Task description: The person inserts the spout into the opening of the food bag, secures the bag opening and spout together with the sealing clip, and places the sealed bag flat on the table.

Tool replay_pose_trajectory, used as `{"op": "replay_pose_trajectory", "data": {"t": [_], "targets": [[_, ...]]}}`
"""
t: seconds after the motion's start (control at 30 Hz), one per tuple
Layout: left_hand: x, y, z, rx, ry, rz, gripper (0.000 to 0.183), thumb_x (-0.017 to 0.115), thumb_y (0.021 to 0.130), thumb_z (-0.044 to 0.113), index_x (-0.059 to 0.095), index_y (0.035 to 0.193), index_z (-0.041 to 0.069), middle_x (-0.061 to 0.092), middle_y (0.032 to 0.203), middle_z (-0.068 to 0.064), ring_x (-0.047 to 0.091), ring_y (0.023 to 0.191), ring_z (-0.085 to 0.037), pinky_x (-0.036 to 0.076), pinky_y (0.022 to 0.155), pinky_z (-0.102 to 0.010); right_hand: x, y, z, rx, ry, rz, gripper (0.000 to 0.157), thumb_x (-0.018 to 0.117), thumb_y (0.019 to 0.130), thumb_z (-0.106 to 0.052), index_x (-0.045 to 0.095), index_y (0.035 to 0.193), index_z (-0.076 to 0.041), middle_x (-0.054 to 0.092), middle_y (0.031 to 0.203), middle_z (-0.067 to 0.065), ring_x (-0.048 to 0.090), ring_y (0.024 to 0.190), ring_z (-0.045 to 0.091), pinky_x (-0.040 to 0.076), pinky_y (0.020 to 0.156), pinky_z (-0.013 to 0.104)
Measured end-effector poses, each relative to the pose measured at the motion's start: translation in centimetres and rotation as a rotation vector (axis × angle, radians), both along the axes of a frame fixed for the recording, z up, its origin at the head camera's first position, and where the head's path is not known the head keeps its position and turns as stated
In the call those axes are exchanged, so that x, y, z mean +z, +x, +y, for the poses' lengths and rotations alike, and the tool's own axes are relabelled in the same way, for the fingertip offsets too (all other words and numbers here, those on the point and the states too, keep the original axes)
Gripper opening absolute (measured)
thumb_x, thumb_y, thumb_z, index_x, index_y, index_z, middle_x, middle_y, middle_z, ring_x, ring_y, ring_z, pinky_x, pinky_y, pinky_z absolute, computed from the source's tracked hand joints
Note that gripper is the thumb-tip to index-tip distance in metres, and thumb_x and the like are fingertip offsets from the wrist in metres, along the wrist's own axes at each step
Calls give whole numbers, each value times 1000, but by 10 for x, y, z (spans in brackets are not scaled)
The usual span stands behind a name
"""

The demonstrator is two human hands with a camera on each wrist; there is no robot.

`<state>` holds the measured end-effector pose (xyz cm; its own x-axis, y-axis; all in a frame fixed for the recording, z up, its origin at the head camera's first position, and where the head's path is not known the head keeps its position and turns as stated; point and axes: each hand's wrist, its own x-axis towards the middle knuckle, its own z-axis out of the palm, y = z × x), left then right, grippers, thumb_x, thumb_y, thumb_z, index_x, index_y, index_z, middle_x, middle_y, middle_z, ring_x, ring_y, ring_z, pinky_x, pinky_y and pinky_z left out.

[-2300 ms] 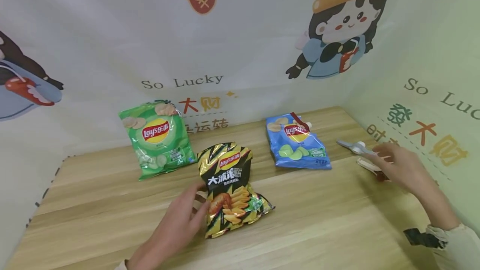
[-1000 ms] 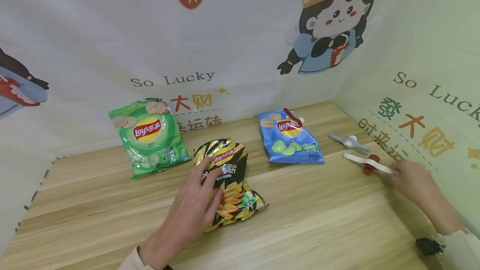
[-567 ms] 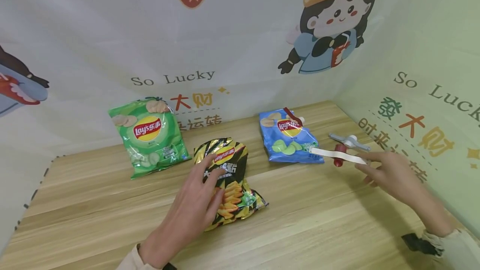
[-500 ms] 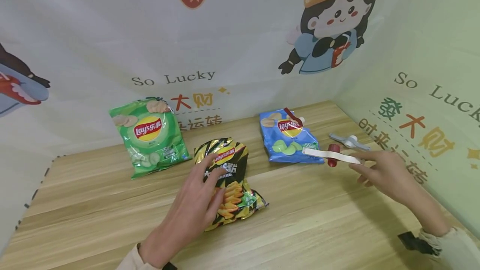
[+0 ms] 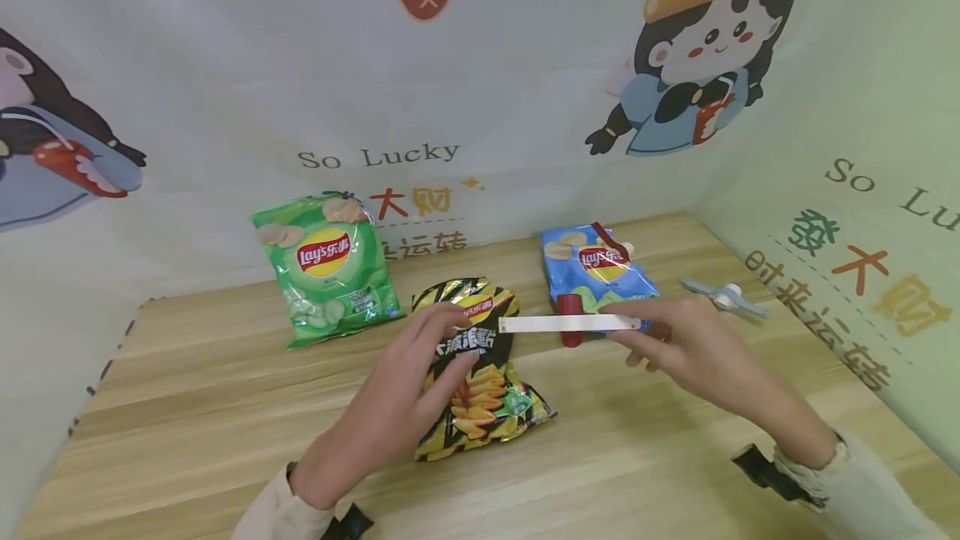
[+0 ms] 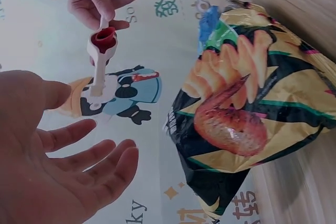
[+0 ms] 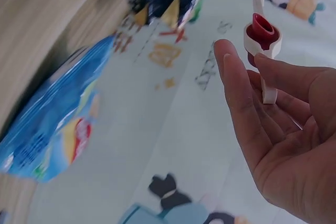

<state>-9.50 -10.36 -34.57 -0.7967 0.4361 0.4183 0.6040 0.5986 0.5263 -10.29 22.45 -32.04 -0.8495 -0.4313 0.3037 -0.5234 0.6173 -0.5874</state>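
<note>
In the head view my right hand (image 5: 686, 340) pinches one end of a white bag clip (image 5: 532, 323) with a dark red round spout at its middle. The clip is in the air, its free end overlapping the black and gold chip bag (image 5: 480, 407). My left hand (image 5: 397, 394) is beside that bag with fingers spread and nothing in its grasp. In the left wrist view, a gap shows between the left hand (image 6: 68, 156) and the bag (image 6: 231, 103). The right wrist view shows thumb and fingers on the white bag clip (image 7: 269, 95), its red spout facing out.
A green chip bag (image 5: 326, 273) leans on the back wall at left. Further right, a blue chip bag (image 5: 558, 252) lies with a dark red bag clip (image 5: 609, 238) across its top. A grey bag clip (image 5: 727, 297) rests near the right wall on the wooden table (image 5: 187, 407).
My right hand took up the white clip from the table's right side and carried it left toward the black bag. My left hand moved over that bag's left side. The view shifted slightly.
</note>
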Motion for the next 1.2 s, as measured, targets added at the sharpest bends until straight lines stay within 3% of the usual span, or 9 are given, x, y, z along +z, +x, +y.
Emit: {"op": "replay_pose_trajectory", "data": {"t": [0.13, 0.23, 0.37, 0.5, 0.67, 0.8, 0.97, 1.07, 1.2], "targets": [[8, -2, -8, -13, 101, -128, 32, 50, 104, 38, 55, 128, 17, 63, 115, 2, 60, 98, -10, 54, 77, -31, 6, -3, -28, 84, 0, 68, 26, 71, 91, -5, 73, 116, -5, 70, 75, -7, 63, 61, 0, 51, 49, 24], [11, -3, -13, -27, 129, -136, 25, 50, 105, 35, 64, 112, 15, 65, 96, 6, 59, 86, -9, 54, 72, -28, 10, -6, -45, 152, 8, 125, 26, 70, 92, -5, 73, 117, -6, 71, 78, -7, 62, 63, 0, 51, 51, 22], [13, -2, -17, -47, 134, -116, 23, 53, 104, 29, 69, 97, 13, 62, 85, 6, 57, 79, -9, 55, 69, -27, 12, -9, -59, 203, 20, 194, 25, 70, 92, -4, 73, 116, -7, 70, 82, -7, 57, 64, 1, 51, 56, 21], [16, 1, -22, -48, 135, -117, 22, 54, 104, 26, 70, 101, 12, 67, 92, 2, 60, 83, -9, 56, 72, -29, 13, -12, -68, 197, 56, 220, 21, 72, 91, -8, 74, 112, -8, 71, 87, -5, 54, 66, 2, 52, 59, 21], [20, 3, -27, -54, 137, -93, 18, 56, 103, 27, 69, 105, 15, 68, 98, 2, 60, 83, -9, 56, 71, -28, 14, -10, -74, 194, 110, 135, 21, 71, 93, -14, 73, 113, -8, 73, 96, -4, 63, 75, 1, 55, 65, 19], [20, 5, -26, -58, 155, -14, 12, 60, 101, 23, 69, 102, 16, 66, 99, 7, 57, 80, -8, 55, 67, -26, 14, -9, -75, 214, 90, 106, 22, 69, 96, -23, 71, 114, -11, 73, 102, -4, 68, 82, 4, 56, 69, 22], [17, 11, -19, -109, 152, 97, 6, 64, 98, 17, 68, 97, 13, 67, 108, 2, 54, 75, -6, 50, 60, -21, 15, -4, -79, 256, 55, 3, 41, 61, 99, -39, 58, 134, -19, 69, 115, -11, 67, 101, 6, 56, 81, 30], [15, 14, -15, -149, 142, 135, 7, 62, 99, 15, 67, 99, 11, 65, 116, -2, 53, 75, -5, 47, 57, -16, 13, 0, -83, 309, 22, -23, 47, 60, 100, -37, 49, 143, -21, 66, 120, -12, 65, 106, 6, 55, 86, 30], [14, 16, -13, -168, 141, 153, 8, 60, 101, 15, 66, 98, 10, 62, 119, -3, 55, 75, -5, 44, 55, -11, 10, 4, -85, 332, -13, 21, 44, 63, 99, -31, 53, 140, -18, 65, 119, -9, 65, 103, 4, 56, 84, 26]]}}
